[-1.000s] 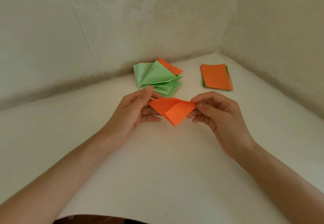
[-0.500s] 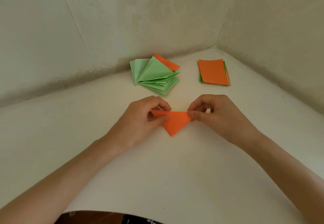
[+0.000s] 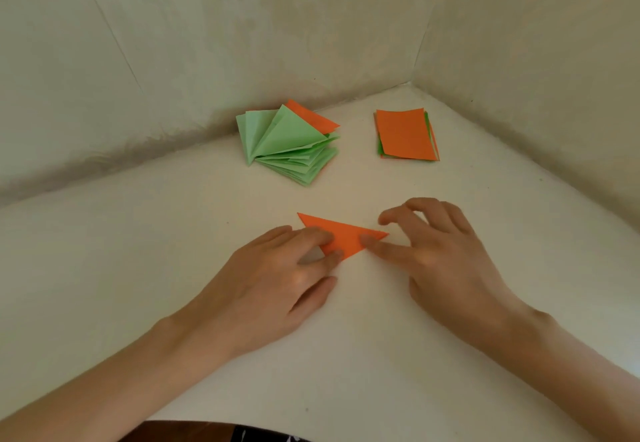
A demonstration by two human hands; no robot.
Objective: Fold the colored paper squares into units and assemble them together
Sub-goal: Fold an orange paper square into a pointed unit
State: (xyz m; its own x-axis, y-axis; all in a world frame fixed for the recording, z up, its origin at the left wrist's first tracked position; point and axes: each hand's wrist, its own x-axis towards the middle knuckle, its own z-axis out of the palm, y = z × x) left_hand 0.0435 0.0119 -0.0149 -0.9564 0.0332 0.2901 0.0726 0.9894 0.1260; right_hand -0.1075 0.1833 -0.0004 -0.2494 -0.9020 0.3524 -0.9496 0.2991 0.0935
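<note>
Fingertips of the left hand (image 3: 277,279) press the orange triangle (image 3: 346,237) flat on the table (image 3: 346,355). The right hand (image 3: 440,254), fingers loose, thumbs its 3 o'clock corner. Neither grips. One firm stroke along the fold should sharpen the crease.

Showing plain, unpatterned orange on the folded triangle (image 3: 346,233), set against the cream-white table (image 3: 346,355). Showing pale mint green across the fanned pile of folded units (image 3: 291,147), with one orange unit (image 3: 311,118) at its far side, and orange on top of the flat stack (image 3: 403,133), with darker green sheets (image 3: 380,148) edging out beneath. Showing pale beige with a faint, washed-out floral motif on the walls (image 3: 173,26).
</note>
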